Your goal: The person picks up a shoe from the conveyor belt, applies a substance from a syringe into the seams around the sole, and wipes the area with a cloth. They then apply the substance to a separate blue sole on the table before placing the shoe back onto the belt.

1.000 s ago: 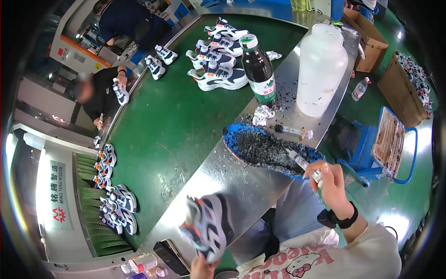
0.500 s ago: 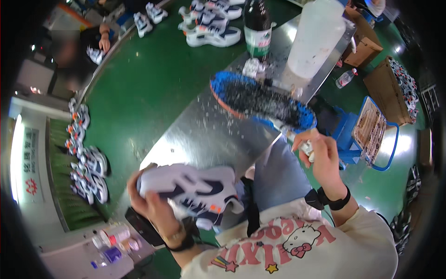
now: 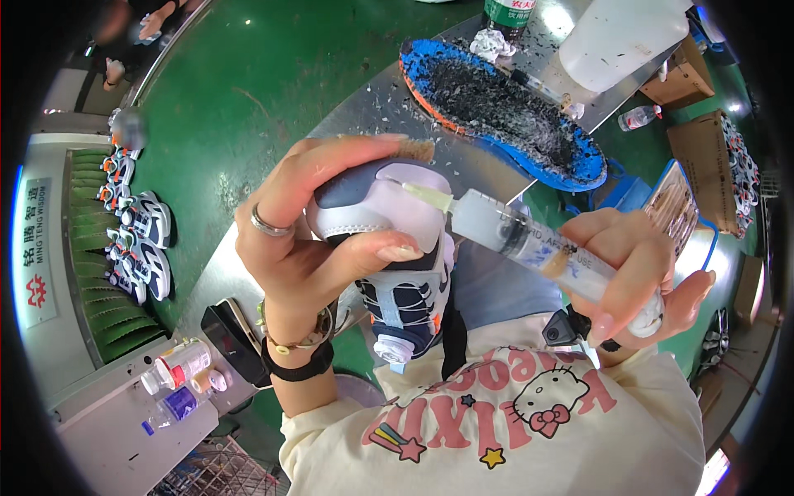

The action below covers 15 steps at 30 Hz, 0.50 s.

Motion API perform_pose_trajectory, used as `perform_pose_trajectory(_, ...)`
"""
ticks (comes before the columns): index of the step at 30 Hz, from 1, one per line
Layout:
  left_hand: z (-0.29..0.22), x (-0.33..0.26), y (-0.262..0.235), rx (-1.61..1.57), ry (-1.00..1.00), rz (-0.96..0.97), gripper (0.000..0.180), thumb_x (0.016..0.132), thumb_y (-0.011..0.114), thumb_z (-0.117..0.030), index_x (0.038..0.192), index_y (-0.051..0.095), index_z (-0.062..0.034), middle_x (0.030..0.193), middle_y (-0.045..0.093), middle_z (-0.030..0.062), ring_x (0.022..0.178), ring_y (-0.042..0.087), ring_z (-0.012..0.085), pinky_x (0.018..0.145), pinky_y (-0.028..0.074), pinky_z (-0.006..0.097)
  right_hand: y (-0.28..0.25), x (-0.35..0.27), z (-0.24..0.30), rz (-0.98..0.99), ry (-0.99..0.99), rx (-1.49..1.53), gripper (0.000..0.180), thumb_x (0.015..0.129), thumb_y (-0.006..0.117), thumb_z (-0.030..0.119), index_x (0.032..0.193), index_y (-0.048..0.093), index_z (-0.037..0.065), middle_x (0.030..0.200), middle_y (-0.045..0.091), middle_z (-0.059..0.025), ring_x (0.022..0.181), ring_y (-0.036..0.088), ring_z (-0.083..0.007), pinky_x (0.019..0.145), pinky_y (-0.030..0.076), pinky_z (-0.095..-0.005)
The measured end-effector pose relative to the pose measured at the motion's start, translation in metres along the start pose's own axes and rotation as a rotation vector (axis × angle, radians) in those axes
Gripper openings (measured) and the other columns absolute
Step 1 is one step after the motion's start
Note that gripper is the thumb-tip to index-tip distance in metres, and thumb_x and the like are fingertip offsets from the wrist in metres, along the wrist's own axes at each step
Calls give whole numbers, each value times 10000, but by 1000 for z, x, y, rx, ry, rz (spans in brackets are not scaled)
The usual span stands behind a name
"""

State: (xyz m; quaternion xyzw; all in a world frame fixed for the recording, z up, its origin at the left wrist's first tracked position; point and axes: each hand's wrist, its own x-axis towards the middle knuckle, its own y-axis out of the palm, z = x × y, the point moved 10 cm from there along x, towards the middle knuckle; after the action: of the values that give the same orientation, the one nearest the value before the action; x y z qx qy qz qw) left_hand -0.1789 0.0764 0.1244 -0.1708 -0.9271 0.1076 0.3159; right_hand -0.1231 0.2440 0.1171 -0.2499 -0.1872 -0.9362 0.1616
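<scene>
My left hand point(image 3: 310, 223) grips a white and navy sneaker point(image 3: 403, 299) around its toe, thumb on one side and fingers on the other. The shoe's laced side faces me, and its heel end hangs toward my chest. In my right hand point(image 3: 633, 256) is a clear plastic syringe point(image 3: 529, 240) with a pale yellow-green nozzle. The nozzle's thin tip meets the white toe panel, or lies right in front of it. A crumpled white tissue point(image 3: 648, 318) is tucked in the same hand, by the syringe's rear end.
A blue sole-shaped piece point(image 3: 504, 103) covered with black scraps lies on the metal tabletop point(image 3: 364, 107). Beyond it stand a white jug point(image 3: 616, 41) and a green-labelled bottle point(image 3: 509, 15). Sneakers point(image 3: 149, 231) line the left. Cartons point(image 3: 703, 165) stand right. Another person's hands show upper left.
The shoe has come up and been turned toe-upward, my left hand now around its toe. My right hand has moved in toward it, and a syringe now shows in it beside the tissue.
</scene>
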Motion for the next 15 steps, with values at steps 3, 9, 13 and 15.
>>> perform_pose_trajectory(3, 2, 1, 1, 87, -18, 32, 644, 733, 650, -467, 1006, 524, 103, 908, 600, 191, 814, 612, 248, 739, 486, 327, 1, 4, -8, -12, 46, 18, 792, 873, 100, 601, 636, 616, 49, 439, 455, -43, 385, 297, -167, 376, 223, -302)
perform_pose_trajectory(9, 14, 2, -8, 215, -152, -31, 732, 724, 590, -582, 1006, 535, 91, 957, 596, 177, 808, 610, 238, 747, 483, 331, -6, 6, -25, -69, 57, 25, 795, 867, 86, 609, 599, 593, 59, 438, 454, -44, 383, 294, -172, 369, 223, -301)
perform_pose_trajectory(13, 27, -1, -18, 267, -131, -95, 753, 749, 519, -620, 1031, 517, 79, 912, 606, 194, 815, 607, 251, 757, 480, 343, -10, 0, -36, -58, 58, 6, 749, 884, 141, 585, 583, 586, 62, 430, 452, -34, 384, 289, -170, 375, 225, -300)
perform_pose_trajectory(15, 29, -3, -23, 327, -50, -111, 758, 780, 441, -634, 1053, 491, 72, 841, 612, 209, 821, 604, 265, 751, 480, 341, -11, -3, -45, -37, 68, -7, 729, 892, 169, 571, 582, 585, 59, 431, 459, -32, 384, 288, -168, 380, 228, -299)
